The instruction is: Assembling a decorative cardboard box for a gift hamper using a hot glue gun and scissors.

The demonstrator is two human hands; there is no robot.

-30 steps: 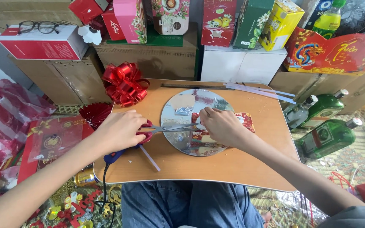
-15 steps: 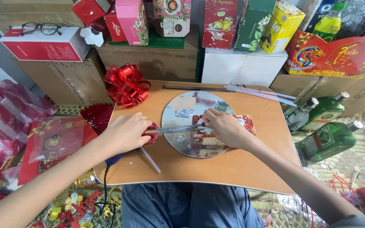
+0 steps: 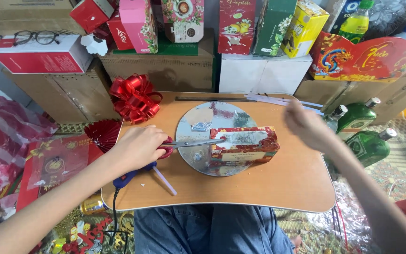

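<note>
Head view, looking down on a small wooden surface (image 3: 269, 188) over the person's lap. Left hand (image 3: 139, 148), at 9 o'clock of the surface, has its grip closed around the red handles of the scissors (image 3: 191, 143); the blades lie nearly closed, tips pointing toward 3 o'clock and touching the left edge of the box (image 3: 244, 146). The box, red with a pale printed top, sits at the centre on a round silver disc (image 3: 203, 120), covering the disc's 4 o'clock part. Right hand (image 3: 306, 124), at 2 o'clock, is raised and blurred, apart from the box, fingers loosely spread and holding nothing. A blue-handled tool (image 3: 130, 176) with a cord lies under the left wrist at 8 o'clock, a thin pale stick (image 3: 164, 180) just beside it. A red bow (image 3: 135, 99) rests at the 11 o'clock corner; pale strips (image 3: 278, 99) lie along the 12 o'clock edge. Two green bottles (image 3: 363, 127) lie on the floor at 3 o'clock. The box appears to be light card, stiff at its edges but easily dented on its faces; it is best taken by its two short ends. The disc looks thin, smooth and likely slippery, so the box may slide when pushed.
</note>
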